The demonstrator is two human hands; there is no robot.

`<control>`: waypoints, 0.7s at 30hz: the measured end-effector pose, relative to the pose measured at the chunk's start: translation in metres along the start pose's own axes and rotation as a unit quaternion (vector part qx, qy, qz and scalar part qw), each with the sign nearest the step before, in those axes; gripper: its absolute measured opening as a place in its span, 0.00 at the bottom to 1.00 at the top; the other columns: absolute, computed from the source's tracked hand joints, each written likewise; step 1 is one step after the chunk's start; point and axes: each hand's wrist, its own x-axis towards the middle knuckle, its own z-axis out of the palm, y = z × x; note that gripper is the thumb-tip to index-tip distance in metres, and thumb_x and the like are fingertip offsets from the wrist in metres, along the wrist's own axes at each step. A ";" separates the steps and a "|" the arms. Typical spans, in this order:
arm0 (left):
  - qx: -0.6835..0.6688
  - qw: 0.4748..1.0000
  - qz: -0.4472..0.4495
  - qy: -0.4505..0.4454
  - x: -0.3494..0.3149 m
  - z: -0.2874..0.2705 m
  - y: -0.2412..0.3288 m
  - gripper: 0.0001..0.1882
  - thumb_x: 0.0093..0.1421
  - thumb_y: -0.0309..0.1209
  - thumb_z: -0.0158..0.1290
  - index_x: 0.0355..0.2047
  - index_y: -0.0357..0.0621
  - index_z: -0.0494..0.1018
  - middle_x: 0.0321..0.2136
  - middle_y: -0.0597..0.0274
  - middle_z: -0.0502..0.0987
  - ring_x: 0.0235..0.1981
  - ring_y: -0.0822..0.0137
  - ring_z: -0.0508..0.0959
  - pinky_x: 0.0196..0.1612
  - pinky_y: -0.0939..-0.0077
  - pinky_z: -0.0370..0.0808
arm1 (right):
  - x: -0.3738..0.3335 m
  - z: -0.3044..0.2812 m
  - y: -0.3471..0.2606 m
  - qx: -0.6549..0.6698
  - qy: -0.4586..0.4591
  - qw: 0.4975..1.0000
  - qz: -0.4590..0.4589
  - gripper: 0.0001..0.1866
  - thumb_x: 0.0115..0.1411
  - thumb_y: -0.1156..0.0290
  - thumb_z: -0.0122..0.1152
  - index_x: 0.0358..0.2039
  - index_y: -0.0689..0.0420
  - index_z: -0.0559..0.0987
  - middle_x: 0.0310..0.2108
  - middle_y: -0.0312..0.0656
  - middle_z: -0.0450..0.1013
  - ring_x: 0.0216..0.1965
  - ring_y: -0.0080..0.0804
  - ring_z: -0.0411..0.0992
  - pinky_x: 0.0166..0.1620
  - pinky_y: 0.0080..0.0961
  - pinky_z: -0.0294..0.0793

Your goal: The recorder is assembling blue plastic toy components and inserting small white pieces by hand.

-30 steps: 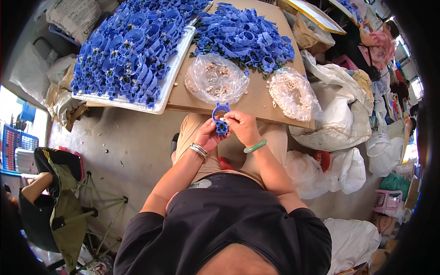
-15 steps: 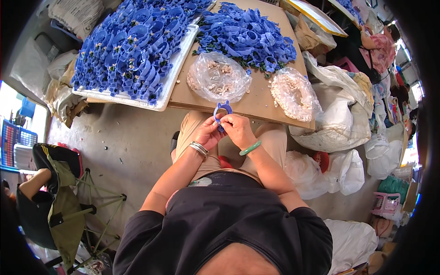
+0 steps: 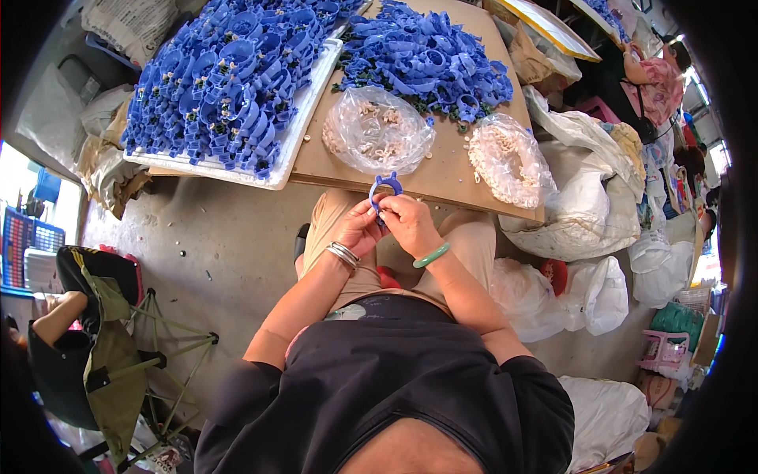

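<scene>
Over my lap, just below the table edge, my left hand (image 3: 359,231) and my right hand (image 3: 411,227) meet with fingertips pinched. Between them they hold a blue plastic band (image 3: 394,185), curved like an open ring with small knobs on top. Its lower end is hidden by my fingers; whether a smaller part is also pinched there, I cannot make out. Straight ahead lies a clear plastic bag (image 3: 379,134) of small cream pieces, and a second such bag (image 3: 509,162) is to its right. Behind them spreads a heap of similar blue plastic parts (image 3: 430,63).
A white tray (image 3: 272,183) piled with blue parts with cream bits sits at the left of the brown tabletop (image 3: 450,170). White sacks (image 3: 584,189) crowd the right side. A folding chair (image 3: 118,371) stands at left. Another person (image 3: 657,87) is at the far right.
My hands keep their pinch on the blue band, with only slight finger movement. The band has tipped up very slightly. The view has shifted a little.
</scene>
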 end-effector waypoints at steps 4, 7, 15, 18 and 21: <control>-0.021 1.000 -0.004 -0.018 -0.001 0.003 -0.001 0.21 0.52 0.27 0.52 0.48 0.43 0.63 0.45 0.60 0.68 0.47 0.63 0.67 0.51 0.59 0.63 | 0.000 -0.004 0.003 0.001 0.005 1.000 0.006 0.06 0.44 0.79 0.55 0.26 0.60 0.73 0.23 0.45 0.69 0.25 0.40 0.69 0.29 0.28 0.68; -0.017 1.000 -0.004 -0.015 0.000 0.003 0.000 0.22 0.51 0.27 0.52 0.48 0.43 0.63 0.45 0.59 0.68 0.47 0.63 0.67 0.51 0.59 0.63 | -0.001 -0.005 0.005 -0.044 0.000 0.999 -0.018 0.06 0.44 0.80 0.57 0.26 0.62 0.73 0.23 0.44 0.70 0.24 0.36 0.69 0.27 0.26 0.68; -0.018 1.000 -0.003 -0.009 0.000 0.000 -0.001 0.23 0.50 0.26 0.53 0.47 0.43 0.64 0.45 0.60 0.69 0.47 0.64 0.68 0.52 0.62 0.62 | -0.002 -0.007 0.004 -0.064 -0.019 0.997 0.038 0.04 0.45 0.75 0.56 0.22 0.62 0.74 0.20 0.45 0.70 0.22 0.38 0.70 0.26 0.28 0.67; -0.032 0.999 -0.009 -0.014 0.001 -0.002 -0.001 0.22 0.50 0.24 0.53 0.47 0.43 0.64 0.45 0.59 0.69 0.47 0.64 0.68 0.52 0.63 0.63 | -0.003 -0.006 0.006 -0.096 0.002 0.995 0.004 0.04 0.46 0.75 0.56 0.21 0.62 0.73 0.19 0.46 0.70 0.22 0.39 0.70 0.25 0.28 0.67; -0.030 0.999 -0.011 -0.009 0.000 -0.004 -0.001 0.22 0.49 0.24 0.53 0.47 0.42 0.64 0.44 0.59 0.69 0.47 0.64 0.68 0.52 0.64 0.63 | -0.005 -0.004 0.005 -0.104 0.008 0.994 0.026 0.04 0.46 0.74 0.56 0.20 0.62 0.73 0.18 0.47 0.70 0.21 0.39 0.70 0.24 0.29 0.67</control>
